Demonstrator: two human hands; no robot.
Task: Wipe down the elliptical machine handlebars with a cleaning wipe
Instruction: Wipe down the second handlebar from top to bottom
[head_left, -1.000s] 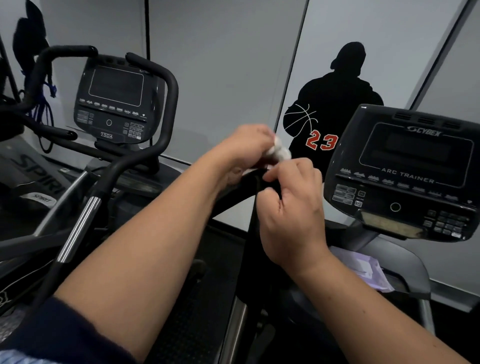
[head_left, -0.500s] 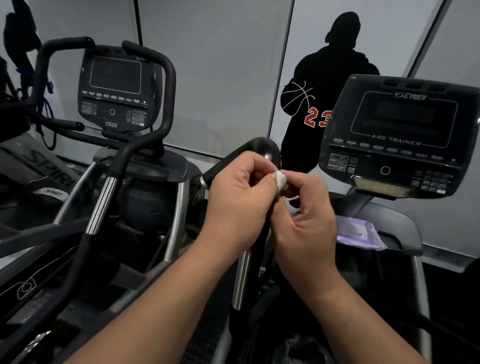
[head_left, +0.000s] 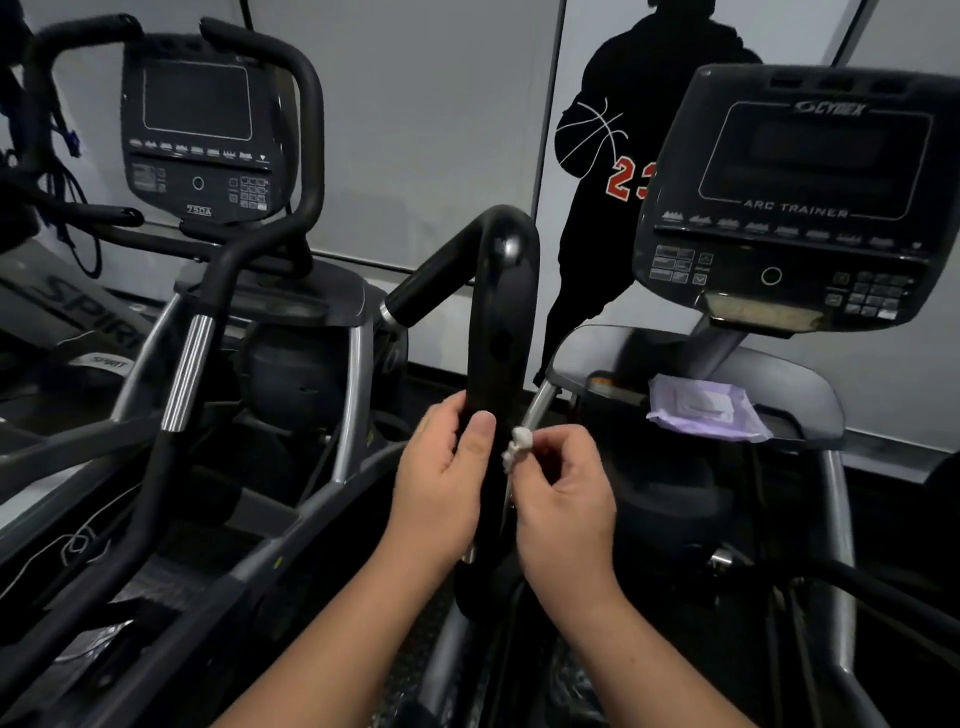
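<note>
A black curved handlebar (head_left: 501, 306) of the elliptical rises in the middle of the head view and bends over to the left at its top. My left hand (head_left: 441, 483) grips its lower shaft, thumb lying across the front. My right hand (head_left: 563, 499) is just right of the bar and pinches a small crumpled white wipe (head_left: 519, 447) between fingertips and thumb. The wipe sits beside the bar, close to my left thumb; whether it touches the bar I cannot tell.
The Cybex console (head_left: 795, 197) stands at the right, with a purple wipe packet (head_left: 706, 413) on the shelf below it. A second machine with console (head_left: 200, 140) and black handlebars (head_left: 306, 130) stands at the left. A grey wall with a black silhouette (head_left: 597, 156) is behind.
Both hands have slid down from the handlebar's top bend to its lower shaft. The wipe, held between both hands before, is now only in my right hand, and my left hand grips the bar.
</note>
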